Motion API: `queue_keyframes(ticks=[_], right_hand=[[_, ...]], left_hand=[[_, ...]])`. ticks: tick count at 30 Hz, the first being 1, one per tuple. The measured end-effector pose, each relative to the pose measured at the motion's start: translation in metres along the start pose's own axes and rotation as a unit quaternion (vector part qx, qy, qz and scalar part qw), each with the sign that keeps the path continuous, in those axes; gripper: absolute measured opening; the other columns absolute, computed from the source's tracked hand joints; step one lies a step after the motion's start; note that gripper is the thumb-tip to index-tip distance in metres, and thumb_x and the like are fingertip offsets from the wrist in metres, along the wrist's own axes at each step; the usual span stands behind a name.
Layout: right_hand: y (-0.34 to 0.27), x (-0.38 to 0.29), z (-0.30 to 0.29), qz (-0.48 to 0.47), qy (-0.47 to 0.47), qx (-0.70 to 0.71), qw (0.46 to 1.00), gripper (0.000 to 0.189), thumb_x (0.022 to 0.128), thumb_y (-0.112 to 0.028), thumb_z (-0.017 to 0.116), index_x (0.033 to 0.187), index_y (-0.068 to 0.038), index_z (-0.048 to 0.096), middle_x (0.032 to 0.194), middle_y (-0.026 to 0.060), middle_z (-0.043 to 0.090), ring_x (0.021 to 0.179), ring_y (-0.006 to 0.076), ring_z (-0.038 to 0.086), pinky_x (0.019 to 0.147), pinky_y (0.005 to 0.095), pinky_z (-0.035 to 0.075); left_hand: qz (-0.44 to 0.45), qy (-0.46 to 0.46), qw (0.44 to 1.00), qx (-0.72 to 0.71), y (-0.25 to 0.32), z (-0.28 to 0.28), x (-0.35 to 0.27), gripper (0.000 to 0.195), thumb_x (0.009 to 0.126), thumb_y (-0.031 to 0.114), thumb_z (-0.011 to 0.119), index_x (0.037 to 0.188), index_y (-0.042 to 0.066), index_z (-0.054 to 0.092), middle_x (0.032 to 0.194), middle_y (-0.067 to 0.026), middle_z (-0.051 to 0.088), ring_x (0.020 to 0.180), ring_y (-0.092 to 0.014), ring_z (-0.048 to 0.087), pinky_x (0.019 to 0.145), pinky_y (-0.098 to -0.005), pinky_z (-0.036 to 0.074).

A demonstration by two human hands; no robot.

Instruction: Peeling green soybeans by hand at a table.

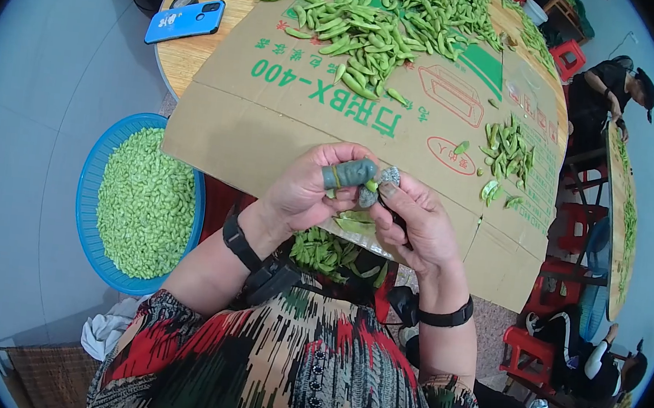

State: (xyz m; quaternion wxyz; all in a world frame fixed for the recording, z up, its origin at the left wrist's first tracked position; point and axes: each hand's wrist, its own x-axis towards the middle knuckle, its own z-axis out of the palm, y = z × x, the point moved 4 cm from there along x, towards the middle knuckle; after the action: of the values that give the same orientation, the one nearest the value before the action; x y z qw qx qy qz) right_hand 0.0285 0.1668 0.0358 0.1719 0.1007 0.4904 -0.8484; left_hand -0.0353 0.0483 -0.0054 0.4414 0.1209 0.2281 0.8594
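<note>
My left hand [295, 192] and my right hand [428, 225] meet above the near edge of a flattened cardboard box [309, 140]. Pinched between their fingertips is a small green bean pod [372, 185], mostly hidden by the fingers. A grey-green rubber finger cot [350, 174] with a yellow band covers my left thumb. Grey speckled coverings [390, 175] sit on fingertips at my right hand. Below, green pods or husks [322, 254] lie at my lap. Ahead, a large heap of green soybean pods [391, 24] spreads over the cardboard; a smaller group of pods [509, 148] lies to the right.
A blue plastic basket [86, 198] of shelled green beans [147, 204] stands at my left. A blue-cased phone [185, 22] lies on the wooden table [169, 68]. To the right are red stools [531, 350], another table with pods [610, 202] and a person in black [600, 91].
</note>
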Motion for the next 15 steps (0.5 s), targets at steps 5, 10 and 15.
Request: queue_keyframes(ticks=[5, 10, 15], right_hand=[[0.003, 0.007, -0.009, -0.027, 0.04, -0.018, 0.999, 0.016, 0.094, -0.014, 0.048, 0.083, -0.004, 0.054, 0.06, -0.0036, 0.049, 0.044, 0.0043, 0.038, 0.04, 0.0202, 0.03], [-0.018, 0.007, -0.005, -0.2, 0.151, -0.495, 0.832, 0.017, 0.089, -0.012, 0.054, 0.077, 0.001, 0.055, 0.062, -0.0015, 0.055, 0.05, 0.0089, 0.051, 0.045, 0.025, 0.038], [-0.016, 0.016, -0.003, 0.012, 0.041, 0.006, 0.999, 0.016, 0.093, -0.013, 0.048, 0.086, -0.001, 0.057, 0.061, -0.0012, 0.051, 0.042, 0.002, 0.033, 0.038, 0.0172, 0.026]], left_hand=[[-0.003, 0.04, 0.999, -0.01, -0.004, 0.011, 0.005, 0.015, 0.086, 0.01, 0.06, 0.098, 0.004, 0.055, 0.086, 0.0007, 0.054, 0.061, -0.002, 0.044, 0.053, -0.0153, 0.036], [0.105, 0.152, 0.947, 0.264, 0.005, 0.004, 0.006, 0.011, 0.081, -0.001, 0.062, 0.088, 0.003, 0.055, 0.081, 0.0, 0.057, 0.07, -0.006, 0.055, 0.063, -0.0195, 0.046], [0.149, 0.116, 0.949, 0.251, 0.018, 0.009, 0.005, 0.013, 0.081, 0.001, 0.063, 0.093, 0.001, 0.059, 0.083, -0.0011, 0.059, 0.07, -0.006, 0.055, 0.064, -0.0199, 0.046]])
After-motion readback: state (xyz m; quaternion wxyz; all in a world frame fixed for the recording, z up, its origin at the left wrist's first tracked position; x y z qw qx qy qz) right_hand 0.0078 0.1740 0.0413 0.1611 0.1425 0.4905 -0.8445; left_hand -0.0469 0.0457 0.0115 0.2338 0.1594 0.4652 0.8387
